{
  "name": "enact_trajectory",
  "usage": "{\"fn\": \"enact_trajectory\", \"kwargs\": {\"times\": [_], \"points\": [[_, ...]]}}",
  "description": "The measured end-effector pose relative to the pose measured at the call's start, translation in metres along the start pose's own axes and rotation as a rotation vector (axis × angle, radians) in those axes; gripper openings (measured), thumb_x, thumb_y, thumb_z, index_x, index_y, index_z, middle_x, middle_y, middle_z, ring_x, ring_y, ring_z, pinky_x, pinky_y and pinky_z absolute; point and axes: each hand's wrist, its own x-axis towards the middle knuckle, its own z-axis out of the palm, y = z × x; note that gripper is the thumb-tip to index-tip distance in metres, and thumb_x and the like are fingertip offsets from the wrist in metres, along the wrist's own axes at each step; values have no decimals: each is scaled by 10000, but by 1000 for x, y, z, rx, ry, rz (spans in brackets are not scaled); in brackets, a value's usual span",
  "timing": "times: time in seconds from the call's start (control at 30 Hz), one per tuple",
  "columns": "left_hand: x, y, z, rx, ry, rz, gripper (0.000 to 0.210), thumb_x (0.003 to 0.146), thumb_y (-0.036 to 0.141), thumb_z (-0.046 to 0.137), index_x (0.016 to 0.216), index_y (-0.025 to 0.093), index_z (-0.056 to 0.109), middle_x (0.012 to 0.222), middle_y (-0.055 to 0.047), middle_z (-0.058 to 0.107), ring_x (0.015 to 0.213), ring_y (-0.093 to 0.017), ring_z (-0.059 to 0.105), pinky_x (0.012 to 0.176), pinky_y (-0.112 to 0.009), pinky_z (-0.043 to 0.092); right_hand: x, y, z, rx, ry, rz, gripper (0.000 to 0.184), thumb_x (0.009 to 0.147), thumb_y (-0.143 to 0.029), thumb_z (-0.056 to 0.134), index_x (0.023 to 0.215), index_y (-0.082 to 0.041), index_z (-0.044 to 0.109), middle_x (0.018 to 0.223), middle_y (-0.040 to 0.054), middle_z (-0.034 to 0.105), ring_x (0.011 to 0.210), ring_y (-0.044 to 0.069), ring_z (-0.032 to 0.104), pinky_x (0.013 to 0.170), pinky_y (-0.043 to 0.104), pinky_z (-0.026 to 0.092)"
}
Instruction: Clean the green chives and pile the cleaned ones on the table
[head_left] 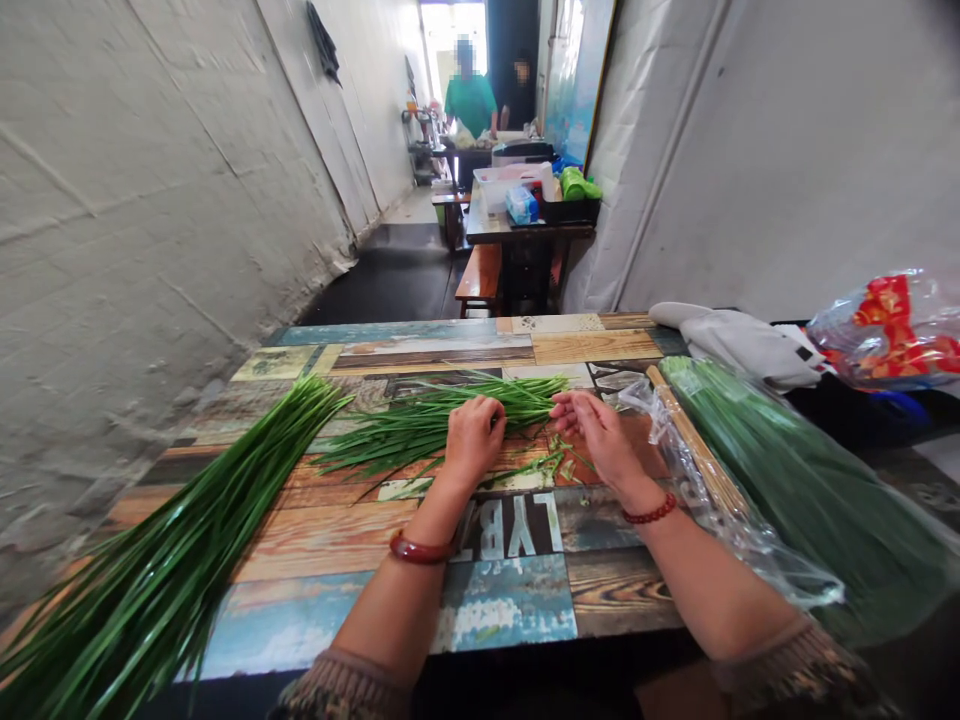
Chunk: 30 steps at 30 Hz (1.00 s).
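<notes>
A small pile of garlic chives (pixel 427 425) lies across the middle of the patterned table (pixel 315 535), its pale stem ends toward the right. At the pile's near edge is my left hand (pixel 476 435), fingers curled in; what they hold, if anything, is hidden. My right hand (pixel 596 430) hovers by the stem ends, its fingers apart and loosely bent, with nothing visible in them. Between and below my hands lie loose trimmings (pixel 551 462). On the left, a larger bundle of garlic chives (pixel 225 520) runs off the near table edge.
At the right, a plastic-wrapped bundle of greens (pixel 795 490) lies beside a bundle of thin wooden sticks (pixel 697 440). Behind it are a white cloth (pixel 750 345) and a red-printed plastic bag (pixel 889 330). Farther back, a person in green (pixel 470 100) stands behind another table (pixel 499 228).
</notes>
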Motion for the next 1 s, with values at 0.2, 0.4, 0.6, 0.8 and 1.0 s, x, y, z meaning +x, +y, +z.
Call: {"fn": "enact_trajectory", "kwargs": {"times": [0.2, 0.4, 0.6, 0.8, 1.0], "points": [[-1, -4, 2, 136, -48, 52, 112, 811, 197, 593, 896, 239, 652, 987, -47, 642, 963, -237, 551, 787, -361, 395, 1, 1, 0, 18, 2, 6, 407, 873, -578, 510, 978, -219, 671, 851, 34, 677, 676, 128, 588, 576, 241, 446], [-2, 1, 5, 226, -59, 89, 144, 808, 200, 598, 922, 260, 663, 998, -57, 621, 967, -242, 530, 776, -370, 379, -1, 2, 1, -22, -22, -1, 408, 882, -573, 497, 992, -222, 675, 850, 33, 684, 684, 127, 589, 589, 241, 459], [-1, 1, 7, -10, 43, 44, 115, 831, 214, 569, 786, 233, 672, 890, -38, 634, 890, -203, 539, 781, -340, 395, 0, 6, 1, -33, -14, 2, 397, 899, -553, 485, 983, -213, 673, 863, 35, 680, 675, 119, 593, 575, 231, 450], [4, -4, 6, -331, 123, -36, 119, 800, 175, 547, 718, 207, 628, 793, -9, 638, 808, -153, 561, 786, -289, 436, 1, 9, 0, -44, -28, 7, 395, 885, -557, 507, 982, -218, 686, 868, 39, 696, 699, 131, 608, 582, 238, 462], [4, -5, 11, -398, 124, -49, 101, 773, 160, 538, 696, 201, 588, 742, 5, 623, 744, -139, 558, 743, -272, 440, 2, 14, 1, -81, -79, 5, 385, 888, -536, 519, 1070, -238, 681, 1053, 62, 713, 871, 176, 655, 679, 281, 506]]}}
